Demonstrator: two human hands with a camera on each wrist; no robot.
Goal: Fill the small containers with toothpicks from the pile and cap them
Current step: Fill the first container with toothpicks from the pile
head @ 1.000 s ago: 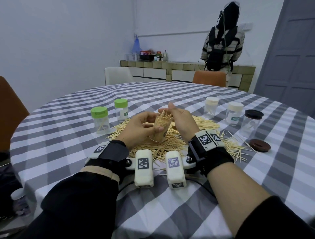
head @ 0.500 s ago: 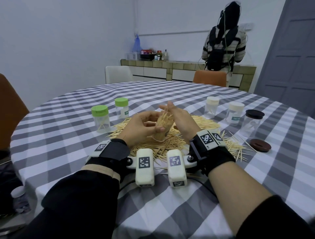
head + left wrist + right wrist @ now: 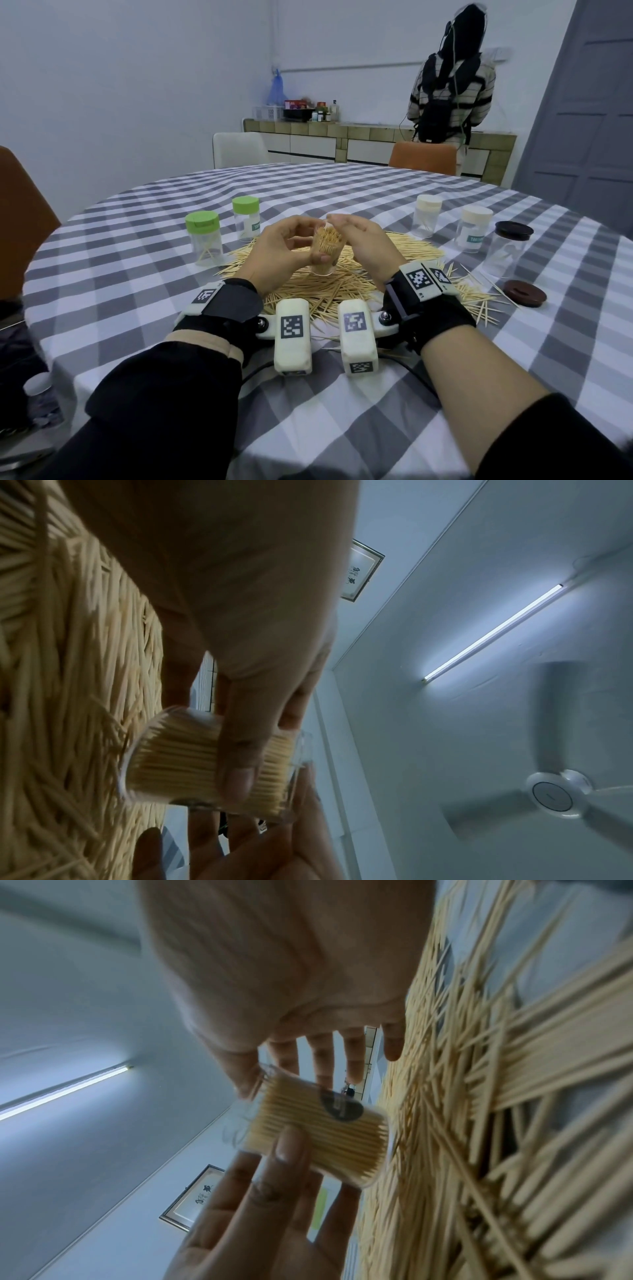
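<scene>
At the left of the head view two green-capped jars stand on the checked table, just beside the toothpick pile. At frame centre the left hand grips an open clear jar packed with toothpicks, lifted just above the pile; in the left wrist view its thumb curls across the jar's side, fingers behind. The right hand is at the jar's right side; in the right wrist view its fingers are spread and nearly straight behind the jar, thumb at the rim, so it touches rather than clasps. Farther right stand two cream-capped jars, then a dark-capped jar, with a loose brown lid lying flat near the pile's right edge.
</scene>
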